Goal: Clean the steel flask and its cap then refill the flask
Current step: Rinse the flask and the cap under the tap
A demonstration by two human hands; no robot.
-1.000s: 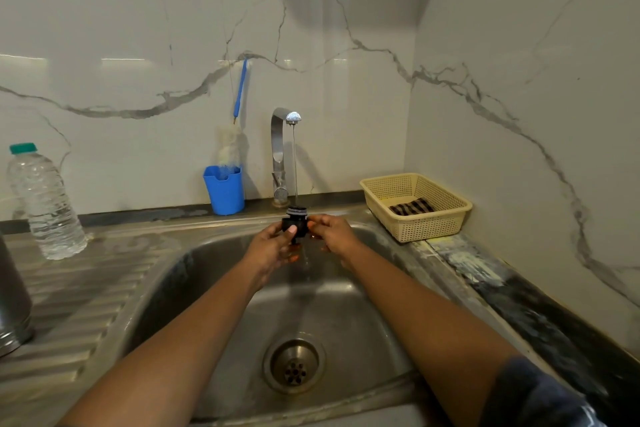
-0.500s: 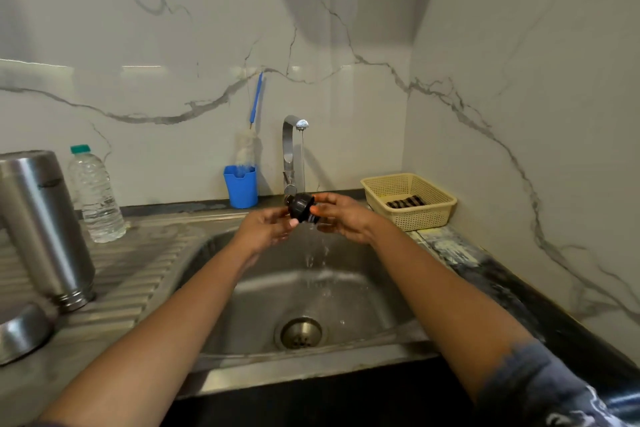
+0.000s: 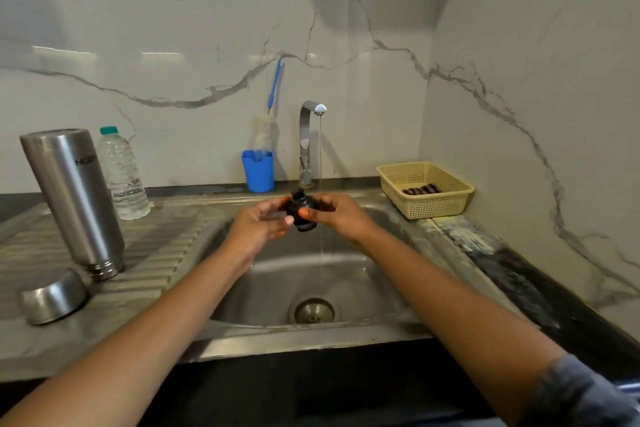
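1. Head view, and both hands are up over the sink [image 3: 349, 274], meeting just in front of the tap [image 3: 309, 135].
2. Between them sits the black cap [image 3: 302, 211], a small dark stopper held above the basin.
3. The left hand [image 3: 261, 227] has its fingers curled loosely toward the cap, thumb tip touching its lower left side; how firmly it grips, I cannot tell.
4. The right hand [image 3: 341, 215] pinches the cap from the right, thumb pressed on its front, the other fingers wrapped behind.
5. A thin stream of water [image 3: 321, 236] falls from the spout, passing just to the right of the cap and down into the basin near the drain [image 3: 313, 311].
6. Over on the left, on the ribbed draining board [image 3: 166, 246], the steel flask [image 3: 74, 201] stands mouth-down, leaning slightly, well apart from the hands.
7. Just in front of it lies a steel cup lid [image 3: 53, 298] on its side, touching or nearly touching the flask's neck.
8. Behind the flask stands a clear water bottle [image 3: 123, 173] with a green top, upright.
9. By the tap's left, a blue holder [image 3: 258, 170] carries a bottle brush [image 3: 268, 121] with a blue handle, leaning on the wall.
10. On the right counter sits a cream basket [image 3: 446, 206] with a dark striped cloth [image 3: 420, 189] lying inside.
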